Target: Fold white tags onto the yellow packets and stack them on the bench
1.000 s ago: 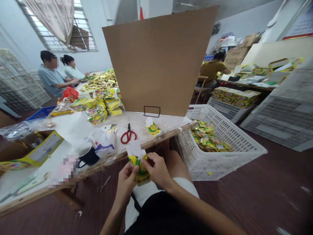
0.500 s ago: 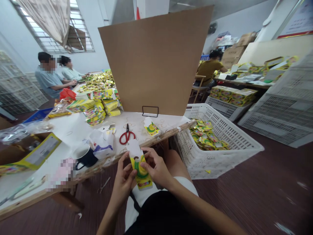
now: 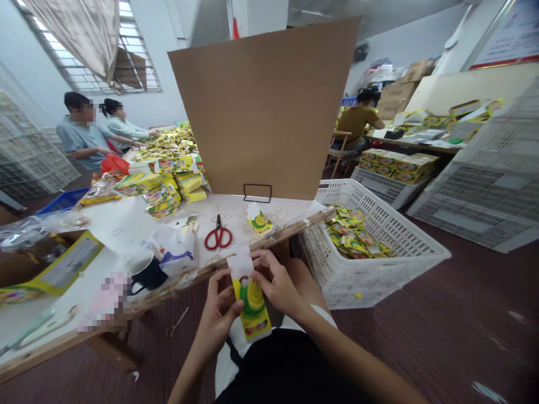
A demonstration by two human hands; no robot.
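I hold a yellow and green packet [image 3: 251, 300] with a white top flap over my lap, just below the table's front edge. My left hand [image 3: 219, 311] pinches its left side with the thumb on the face. My right hand [image 3: 275, 283] grips its right side near the top. Red-handled scissors [image 3: 218, 234] lie on the white table [image 3: 126, 224] just beyond the packet. A small stack of the same packets [image 3: 260, 221] rests near the table edge to the right of the scissors.
A tall cardboard sheet [image 3: 265, 106] stands upright on the table. A white plastic crate [image 3: 379, 247] with several packets sits on the floor at my right. A dark mug [image 3: 145, 272] and a crumpled bag [image 3: 174, 249] sit at left. Other people work at tables behind.
The packet has been unfolded and flattened, now longer and hanging lower between my hands. Both hands shifted slightly up toward the table edge.
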